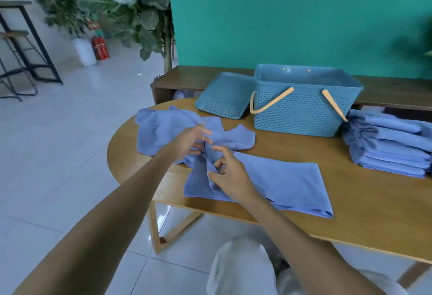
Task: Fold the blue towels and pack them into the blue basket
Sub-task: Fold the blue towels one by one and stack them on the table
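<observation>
A blue towel [280, 177] lies partly spread on the wooden table [350, 206] in front of me, its left end bunched up. My right hand [230, 175] pinches that bunched end. My left hand [191, 141] grips the same raised fold just above it. Behind the hands a heap of crumpled blue towels [161, 128] covers the table's left end. The blue basket [304, 100] with tan handles stands open at the back of the table. A stack of folded blue towels [390, 147] sits to its right.
The basket's blue lid [222, 96] leans against the basket's left side. A low wooden bench [182, 79] and a teal wall run behind the table. Potted plants [131, 14], a red extinguisher [100, 48] and metal stools [21, 56] stand on the tiled floor at left.
</observation>
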